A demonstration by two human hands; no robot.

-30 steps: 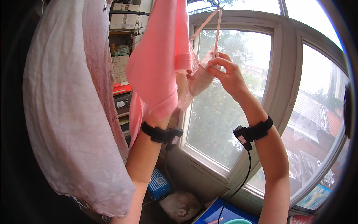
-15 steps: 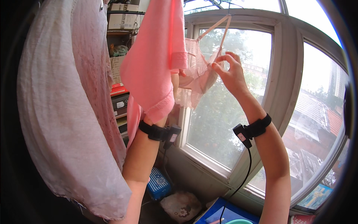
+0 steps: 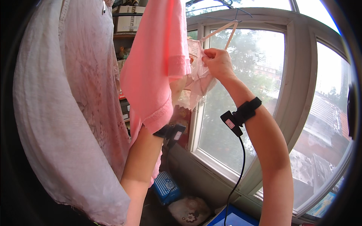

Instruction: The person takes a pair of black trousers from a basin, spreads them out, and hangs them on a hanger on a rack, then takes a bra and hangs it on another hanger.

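A pale pink lace bra (image 3: 195,84) hangs by its strap from a thin blue wire hanger (image 3: 236,15) in front of the window. My right hand (image 3: 219,64) is closed, thumb and fingers pinching the upper lace of the bra. A pink knit garment (image 3: 152,71) hangs to the left and covers most of my left hand. Only a bit of a finger, my left hand (image 3: 191,59), shows at the bra beyond the garment's edge; its grip is hidden. Each forearm wears a black strap with a small black box.
A long whitish-pink cloth (image 3: 56,113) hangs at the left. Behind it, shelves hold a cardboard box (image 3: 128,22). Window frames (image 3: 298,75) stand ahead and to the right. Low down are a blue striped box (image 3: 166,187), a flowered bag (image 3: 189,211) and a blue object (image 3: 237,217).
My right hand has moved left and closed on the bra's lace; before, it was beside the strap with fingers curled. My left fingertip has risen slightly behind the pink garment.
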